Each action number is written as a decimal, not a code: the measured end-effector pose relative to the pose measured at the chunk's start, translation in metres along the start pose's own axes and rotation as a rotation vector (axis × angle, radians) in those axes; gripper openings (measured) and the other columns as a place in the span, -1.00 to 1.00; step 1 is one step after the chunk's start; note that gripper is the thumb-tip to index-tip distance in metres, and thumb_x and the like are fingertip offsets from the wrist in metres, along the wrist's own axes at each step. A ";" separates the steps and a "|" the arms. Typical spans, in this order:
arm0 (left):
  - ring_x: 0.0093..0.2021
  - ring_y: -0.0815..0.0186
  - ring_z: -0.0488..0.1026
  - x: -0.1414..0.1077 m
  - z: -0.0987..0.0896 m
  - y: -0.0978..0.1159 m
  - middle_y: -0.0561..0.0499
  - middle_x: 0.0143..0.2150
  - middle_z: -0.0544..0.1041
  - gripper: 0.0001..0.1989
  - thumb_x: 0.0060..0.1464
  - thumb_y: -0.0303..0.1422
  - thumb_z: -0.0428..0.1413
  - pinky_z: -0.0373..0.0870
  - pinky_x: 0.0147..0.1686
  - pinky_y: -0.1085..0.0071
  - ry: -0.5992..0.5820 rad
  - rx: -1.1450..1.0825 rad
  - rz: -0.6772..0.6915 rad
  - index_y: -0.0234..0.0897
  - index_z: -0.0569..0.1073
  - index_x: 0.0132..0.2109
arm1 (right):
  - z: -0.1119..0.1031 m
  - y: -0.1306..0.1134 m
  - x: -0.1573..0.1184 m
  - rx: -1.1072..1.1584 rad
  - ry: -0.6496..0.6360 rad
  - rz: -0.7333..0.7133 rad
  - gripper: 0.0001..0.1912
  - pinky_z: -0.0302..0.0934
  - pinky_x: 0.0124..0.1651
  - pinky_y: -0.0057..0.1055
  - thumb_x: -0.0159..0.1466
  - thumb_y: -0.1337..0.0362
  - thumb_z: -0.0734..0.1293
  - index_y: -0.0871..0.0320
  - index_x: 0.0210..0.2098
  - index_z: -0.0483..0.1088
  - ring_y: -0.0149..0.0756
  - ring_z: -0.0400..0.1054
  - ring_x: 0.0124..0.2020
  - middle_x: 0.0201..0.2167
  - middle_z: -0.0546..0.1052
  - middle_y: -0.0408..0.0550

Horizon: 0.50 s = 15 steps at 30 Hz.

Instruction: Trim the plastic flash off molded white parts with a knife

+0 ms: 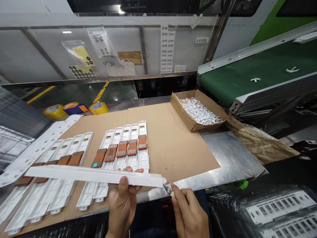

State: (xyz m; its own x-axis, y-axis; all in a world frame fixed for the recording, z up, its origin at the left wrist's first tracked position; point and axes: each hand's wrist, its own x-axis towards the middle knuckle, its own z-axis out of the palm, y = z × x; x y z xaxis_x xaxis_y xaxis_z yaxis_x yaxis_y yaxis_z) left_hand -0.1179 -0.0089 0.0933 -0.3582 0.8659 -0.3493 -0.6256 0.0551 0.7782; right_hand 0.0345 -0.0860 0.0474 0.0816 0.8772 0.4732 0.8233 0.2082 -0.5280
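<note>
My left hand (122, 205) grips a long white plastic strip (94, 175) near its right end, with the thumb on the near face and the fingertips showing behind it. My right hand (189, 211) pinches a small metal-bladed trimming tool (167, 189), whose tip sits at the strip's right end. Below the strip lie white plastic moulded frames with brown pads (126, 148), side by side on a cardboard sheet (170, 145). A second group of these frames (61, 165) lies to the left, partly hidden by the strip.
A cardboard box tray (198, 110) of white plastic scraps sits at the sheet's far edge, beside a green conveyor belt (257, 71). Rolls of tape (53, 111) lie beyond the table. Bare sheet metal (230, 152) lies right of the cardboard, and stacked white frames (279, 206) sit at lower right.
</note>
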 end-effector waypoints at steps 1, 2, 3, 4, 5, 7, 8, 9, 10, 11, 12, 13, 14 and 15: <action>-0.57 0.39 0.41 0.000 0.000 0.000 0.10 -0.45 0.49 -0.37 -0.45 -0.16 0.41 0.36 -0.63 0.54 0.002 0.005 0.003 -0.22 0.37 -0.18 | 0.000 0.000 0.000 0.001 0.000 -0.002 -0.65 0.20 -0.45 -0.48 0.36 0.31 0.14 0.13 0.12 0.27 -0.32 0.32 -0.43 -0.37 0.36 0.00; -0.54 0.38 0.42 0.000 -0.001 0.000 0.10 -0.43 0.50 -0.38 -0.46 -0.16 0.41 0.37 -0.62 0.54 0.009 0.011 0.005 -0.22 0.37 -0.20 | 0.001 0.000 0.000 0.004 0.005 -0.005 -0.65 0.20 -0.45 -0.48 0.36 0.31 0.14 0.13 0.12 0.26 -0.32 0.31 -0.44 -0.37 0.36 -0.01; -0.52 0.36 0.44 0.000 -0.001 0.000 0.09 -0.41 0.50 -0.38 -0.47 -0.15 0.41 0.37 -0.61 0.54 0.020 0.018 0.005 -0.22 0.37 -0.21 | 0.001 0.000 0.000 0.006 0.012 -0.009 -0.65 0.19 -0.45 -0.49 0.36 0.31 0.14 0.13 0.12 0.27 -0.33 0.31 -0.44 -0.38 0.35 -0.01; -0.51 0.35 0.44 0.000 -0.001 0.000 0.09 -0.39 0.50 -0.38 -0.47 -0.14 0.41 0.38 -0.60 0.54 0.033 0.025 0.004 -0.21 0.37 -0.21 | 0.001 0.000 0.001 0.007 0.019 -0.014 -0.66 0.19 -0.46 -0.50 0.37 0.31 0.13 0.14 0.11 0.27 -0.33 0.30 -0.44 -0.38 0.35 -0.02; -0.51 0.36 0.44 0.000 -0.001 -0.001 0.09 -0.38 0.50 -0.36 -0.48 -0.14 0.41 0.39 -0.60 0.53 0.043 0.032 0.003 -0.20 0.37 -0.19 | 0.001 0.000 0.001 0.007 0.023 -0.018 -0.66 0.19 -0.46 -0.50 0.37 0.32 0.13 0.14 0.11 0.28 -0.34 0.30 -0.45 -0.39 0.35 -0.02; -0.55 0.41 0.40 0.000 -0.002 -0.001 0.09 -0.40 0.50 -0.33 -0.48 -0.14 0.42 0.37 -0.60 0.54 0.051 0.048 0.001 -0.19 0.36 -0.15 | 0.000 0.000 0.002 -0.007 0.020 -0.024 -0.67 0.18 -0.47 -0.51 0.37 0.33 0.13 0.16 0.10 0.28 -0.35 0.30 -0.45 -0.40 0.34 -0.03; -0.56 0.41 0.39 0.000 -0.002 -0.001 0.09 -0.42 0.49 -0.32 -0.49 -0.15 0.42 0.37 -0.60 0.54 0.048 0.055 0.003 -0.20 0.36 -0.15 | 0.000 -0.001 0.002 -0.018 0.016 -0.025 -0.67 0.18 -0.46 -0.50 0.37 0.33 0.13 0.17 0.10 0.28 -0.34 0.30 -0.45 -0.40 0.34 -0.03; -0.56 0.41 0.39 0.000 -0.002 -0.001 0.09 -0.43 0.49 -0.32 -0.49 -0.15 0.42 0.37 -0.60 0.54 0.043 0.059 0.003 -0.21 0.36 -0.15 | -0.001 -0.001 0.003 -0.030 0.010 -0.027 -0.67 0.19 -0.46 -0.50 0.37 0.33 0.13 0.18 0.10 0.28 -0.34 0.30 -0.45 -0.40 0.35 -0.02; -0.55 0.40 0.39 0.000 -0.003 -0.002 0.08 -0.43 0.48 -0.33 -0.48 -0.15 0.42 0.37 -0.60 0.54 0.040 0.062 0.005 -0.22 0.37 -0.16 | -0.001 -0.001 0.003 -0.040 0.004 -0.029 -0.67 0.19 -0.46 -0.49 0.37 0.33 0.13 0.18 0.10 0.28 -0.33 0.31 -0.45 -0.39 0.35 -0.02; -0.54 0.39 0.40 0.000 -0.004 -0.002 0.08 -0.42 0.48 -0.35 -0.47 -0.14 0.41 0.38 -0.60 0.54 0.038 0.064 0.007 -0.23 0.37 -0.17 | -0.001 -0.001 0.003 -0.046 -0.002 -0.032 -0.66 0.19 -0.46 -0.49 0.36 0.33 0.14 0.18 0.11 0.27 -0.33 0.31 -0.45 -0.39 0.35 -0.02; -0.52 0.37 0.42 0.000 -0.005 -0.002 0.07 -0.40 0.48 -0.37 -0.45 -0.13 0.40 0.39 -0.59 0.53 0.039 0.063 0.007 -0.23 0.36 -0.19 | -0.002 -0.001 0.003 -0.048 -0.009 -0.034 -0.66 0.20 -0.46 -0.48 0.36 0.33 0.14 0.18 0.11 0.27 -0.33 0.31 -0.45 -0.39 0.35 -0.02; -0.49 0.35 0.44 0.000 -0.006 -0.003 0.07 -0.38 0.48 -0.39 -0.43 -0.12 0.40 0.40 -0.58 0.52 0.044 0.061 0.007 -0.22 0.36 -0.20 | -0.002 -0.001 0.003 -0.045 -0.015 -0.036 -0.66 0.20 -0.46 -0.48 0.36 0.33 0.13 0.18 0.11 0.26 -0.33 0.30 -0.46 -0.40 0.35 -0.03; -0.47 0.34 0.46 0.000 -0.007 -0.003 0.08 -0.35 0.48 -0.40 -0.42 -0.12 0.39 0.41 -0.58 0.52 0.049 0.056 0.005 -0.20 0.35 -0.21 | -0.002 -0.001 0.003 -0.039 -0.019 -0.039 -0.66 0.19 -0.47 -0.48 0.36 0.34 0.13 0.18 0.12 0.26 -0.33 0.30 -0.47 -0.40 0.35 -0.03; -0.44 0.31 0.48 0.000 -0.008 -0.003 0.08 -0.32 0.48 -0.41 -0.41 -0.13 0.39 0.42 -0.57 0.51 0.051 0.053 0.004 -0.19 0.34 -0.21 | -0.002 -0.001 0.003 -0.035 -0.023 -0.041 -0.65 0.19 -0.48 -0.48 0.36 0.34 0.13 0.18 0.12 0.25 -0.34 0.29 -0.48 -0.41 0.34 -0.03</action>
State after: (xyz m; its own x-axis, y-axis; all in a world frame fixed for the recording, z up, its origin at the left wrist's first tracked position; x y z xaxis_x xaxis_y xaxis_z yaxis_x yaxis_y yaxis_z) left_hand -0.1213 -0.0127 0.0870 -0.3963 0.8399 -0.3709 -0.5870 0.0788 0.8057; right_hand 0.0353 -0.0849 0.0508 0.0349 0.8779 0.4776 0.8447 0.2294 -0.4835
